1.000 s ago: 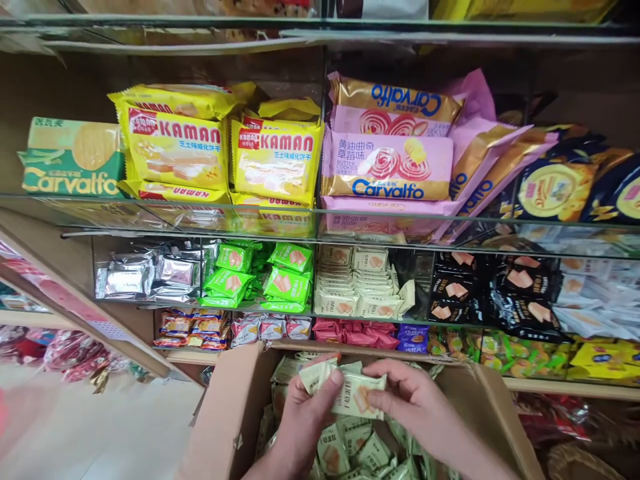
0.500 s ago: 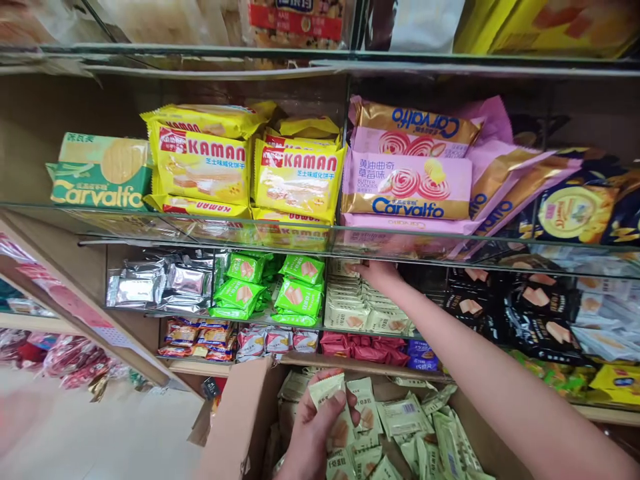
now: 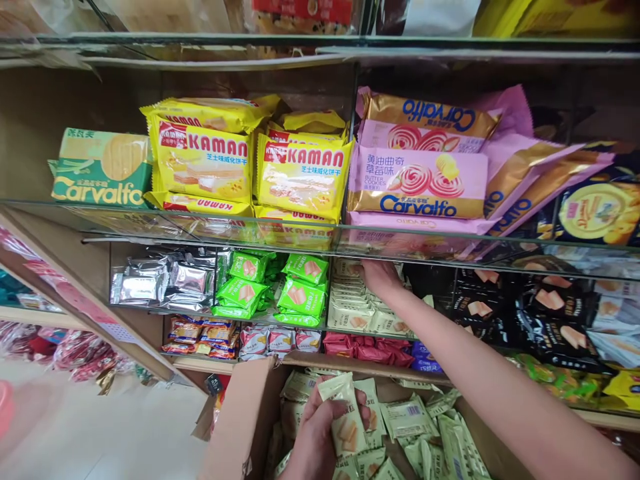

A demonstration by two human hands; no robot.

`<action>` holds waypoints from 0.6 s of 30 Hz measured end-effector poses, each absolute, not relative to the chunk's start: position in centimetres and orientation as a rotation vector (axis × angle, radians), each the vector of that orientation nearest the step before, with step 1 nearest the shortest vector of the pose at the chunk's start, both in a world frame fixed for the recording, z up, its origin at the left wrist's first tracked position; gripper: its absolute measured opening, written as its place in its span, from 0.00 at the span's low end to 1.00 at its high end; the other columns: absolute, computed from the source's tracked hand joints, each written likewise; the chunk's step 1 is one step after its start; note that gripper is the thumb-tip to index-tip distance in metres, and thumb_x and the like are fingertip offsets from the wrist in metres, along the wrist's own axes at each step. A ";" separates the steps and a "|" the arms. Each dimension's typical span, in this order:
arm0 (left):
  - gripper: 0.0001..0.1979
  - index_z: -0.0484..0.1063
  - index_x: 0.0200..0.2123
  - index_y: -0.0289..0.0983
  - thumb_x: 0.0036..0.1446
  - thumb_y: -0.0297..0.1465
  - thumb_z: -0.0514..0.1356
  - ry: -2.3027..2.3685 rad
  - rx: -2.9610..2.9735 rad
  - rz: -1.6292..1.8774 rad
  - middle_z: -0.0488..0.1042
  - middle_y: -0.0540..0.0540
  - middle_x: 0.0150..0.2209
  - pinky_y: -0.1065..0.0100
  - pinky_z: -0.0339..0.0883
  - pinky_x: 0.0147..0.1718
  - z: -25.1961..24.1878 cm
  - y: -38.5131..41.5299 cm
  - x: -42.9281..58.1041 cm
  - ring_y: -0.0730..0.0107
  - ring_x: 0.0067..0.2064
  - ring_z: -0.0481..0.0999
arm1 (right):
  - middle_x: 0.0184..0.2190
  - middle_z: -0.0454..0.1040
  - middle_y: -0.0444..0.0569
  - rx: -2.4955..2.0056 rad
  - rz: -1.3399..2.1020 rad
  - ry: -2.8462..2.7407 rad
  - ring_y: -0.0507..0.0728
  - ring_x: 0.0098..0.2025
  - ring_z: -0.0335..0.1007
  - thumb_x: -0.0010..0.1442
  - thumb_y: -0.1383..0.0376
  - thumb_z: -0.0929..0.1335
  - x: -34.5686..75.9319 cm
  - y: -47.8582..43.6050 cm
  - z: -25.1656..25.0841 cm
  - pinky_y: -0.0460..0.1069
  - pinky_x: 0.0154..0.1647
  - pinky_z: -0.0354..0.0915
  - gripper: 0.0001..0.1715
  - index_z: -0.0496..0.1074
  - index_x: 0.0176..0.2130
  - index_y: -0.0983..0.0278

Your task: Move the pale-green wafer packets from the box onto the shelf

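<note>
My left hand [image 3: 317,427] is closed on a pale green snack packet [image 3: 345,427], pinched under the thumb above a cardboard box [image 3: 243,417]. The box holds many loose packets [image 3: 410,417] of the same kind; one lies right behind the held packet. My right hand [image 3: 383,279] reaches under the glass shelf, its fingers closed at the edge of a pale green snack packet [image 3: 346,268] at the back of the compartment. Its fingertips are partly hidden. Stacked rows of matching packets [image 3: 350,317] lie below and beside that hand.
Green packets [image 3: 300,293] and silver packets [image 3: 137,287] lie left of my right hand, black packets [image 3: 550,300] to its right. A glass shelf edge [image 3: 250,230] runs just above, bearing yellow wafer packs [image 3: 203,163] and pink cookie packs [image 3: 420,180]. Red packets [image 3: 367,350] sit below.
The left hand's packet has tilted to face me more and sits slightly further right. My right hand stays in the same compartment. The whole view has shifted a little.
</note>
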State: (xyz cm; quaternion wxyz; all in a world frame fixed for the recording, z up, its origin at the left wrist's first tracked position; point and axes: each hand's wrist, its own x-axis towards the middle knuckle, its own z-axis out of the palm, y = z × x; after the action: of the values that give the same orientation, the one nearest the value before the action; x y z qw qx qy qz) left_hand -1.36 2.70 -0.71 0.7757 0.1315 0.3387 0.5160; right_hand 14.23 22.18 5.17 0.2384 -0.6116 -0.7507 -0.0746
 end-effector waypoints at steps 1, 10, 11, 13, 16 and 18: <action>0.11 0.66 0.28 0.36 0.38 0.24 0.63 0.755 0.258 1.113 0.73 0.49 0.24 0.71 0.63 0.25 -0.8 2.8 -1.3 0.67 0.26 0.74 | 0.49 0.67 0.54 -1.669 -0.213 -2.059 0.63 0.51 0.61 0.54 0.69 0.60 14.3 22.1 5.2 0.55 0.50 0.55 0.19 0.67 0.46 0.64; 0.09 0.66 0.32 0.36 0.47 0.30 0.62 0.803 0.244 1.086 0.75 0.46 0.29 0.70 0.67 0.28 -0.7 3.0 -1.3 0.67 0.29 0.75 | 0.48 0.69 0.53 -1.636 -0.288 -1.970 0.63 0.52 0.59 0.56 0.66 0.60 14.7 22.1 5.2 0.57 0.53 0.51 0.19 0.66 0.47 0.63; 0.08 0.66 0.33 0.36 0.48 0.30 0.61 0.796 0.231 1.083 0.75 0.46 0.30 0.69 0.67 0.28 -0.7 3.0 -1.3 0.67 0.29 0.76 | 0.47 0.69 0.53 -1.640 -0.290 -1.952 0.63 0.52 0.59 0.56 0.65 0.60 14.8 22.3 5.1 0.57 0.53 0.51 0.18 0.66 0.47 0.63; 0.06 0.66 0.33 0.36 0.49 0.29 0.59 0.760 0.216 1.058 0.75 0.46 0.31 0.68 0.67 0.29 -0.7 3.0 -1.3 0.66 0.30 0.76 | 0.46 0.70 0.53 -1.648 -0.287 -1.924 0.64 0.51 0.59 0.56 0.64 0.60 15.0 22.6 4.9 0.58 0.53 0.50 0.17 0.67 0.46 0.62; 0.07 0.66 0.33 0.35 0.47 0.22 0.58 0.701 0.256 1.024 0.75 0.45 0.33 0.67 0.67 0.32 -0.6 2.9 -1.4 0.65 0.32 0.76 | 0.44 0.71 0.54 -1.663 -0.270 -1.891 0.65 0.50 0.60 0.56 0.62 0.61 15.4 22.7 4.9 0.60 0.53 0.49 0.16 0.68 0.44 0.63; 0.10 0.67 0.34 0.35 0.46 0.20 0.57 0.670 0.318 1.024 0.75 0.45 0.34 0.67 0.67 0.34 -0.3 2.9 -1.4 0.65 0.34 0.75 | 0.42 0.72 0.55 -1.665 -0.260 -1.859 0.65 0.49 0.61 0.55 0.62 0.62 15.7 22.0 5.3 0.61 0.52 0.49 0.15 0.69 0.42 0.64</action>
State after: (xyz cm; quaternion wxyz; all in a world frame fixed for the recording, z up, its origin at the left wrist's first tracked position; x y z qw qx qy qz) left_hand -1.44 2.89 -0.31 0.8068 0.1484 0.3132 0.4785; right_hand 15.71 22.03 5.26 0.3111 -0.6307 -0.7040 -0.0987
